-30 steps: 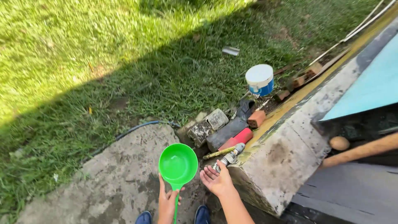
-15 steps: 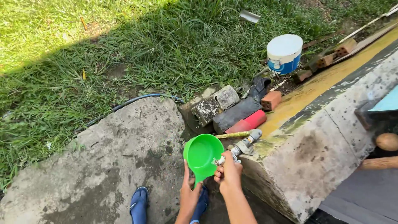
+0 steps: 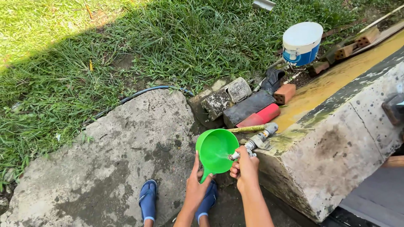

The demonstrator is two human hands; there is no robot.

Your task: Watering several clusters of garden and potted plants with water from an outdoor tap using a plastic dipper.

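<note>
standing in blue sandals on a slab; left hand grips the green dipper by its handle under the tap; right hand closed on the tap; bricks, bucket, grass beyond.

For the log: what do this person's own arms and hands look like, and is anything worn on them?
Both forearms are bare to the frame edge, with no sleeves in view. The left hand and right hand show no gloves, and no rings, watch or bracelets can be made out. Fingers are bare.
</note>
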